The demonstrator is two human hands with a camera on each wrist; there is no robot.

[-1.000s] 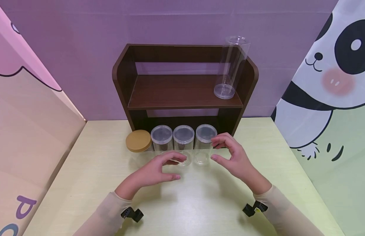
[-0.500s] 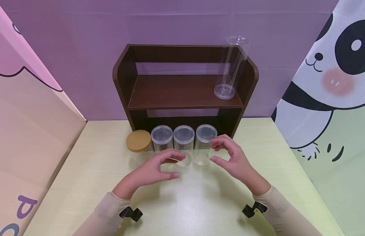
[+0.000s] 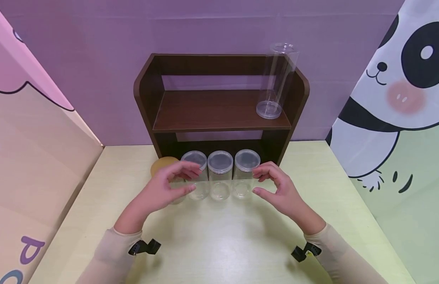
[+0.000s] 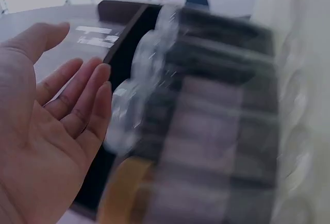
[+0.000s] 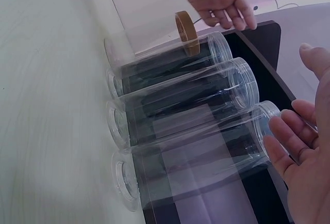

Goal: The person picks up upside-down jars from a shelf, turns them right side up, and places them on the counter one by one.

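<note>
Three clear jars with see-through lids stand in a row on the table: a left jar (image 3: 194, 156), a middle jar (image 3: 220, 162) and a right jar (image 3: 247, 159). At the row's left end is a jar with a tan lid (image 3: 162, 163), partly hidden by my left hand (image 3: 162, 189). That hand hovers with bent, spread fingers and holds nothing. My right hand (image 3: 281, 191) is beside the right jar, fingers loosely curved and thumb apart, gripping nothing; in the right wrist view its fingertips (image 5: 278, 144) are near that jar's lid. Whether they touch it, I cannot tell.
Behind the jars stands a dark brown two-tier shelf (image 3: 219, 110). A tall clear cylinder jar (image 3: 269, 109) is upright at the right end of its upper tier. A purple backdrop (image 3: 219, 27) hangs behind, with printed panels on both sides.
My left hand has moved left and slightly away from me, from before the middle jars to before the tan-lidded jar. My right hand has stayed almost still; the jars have not moved.
</note>
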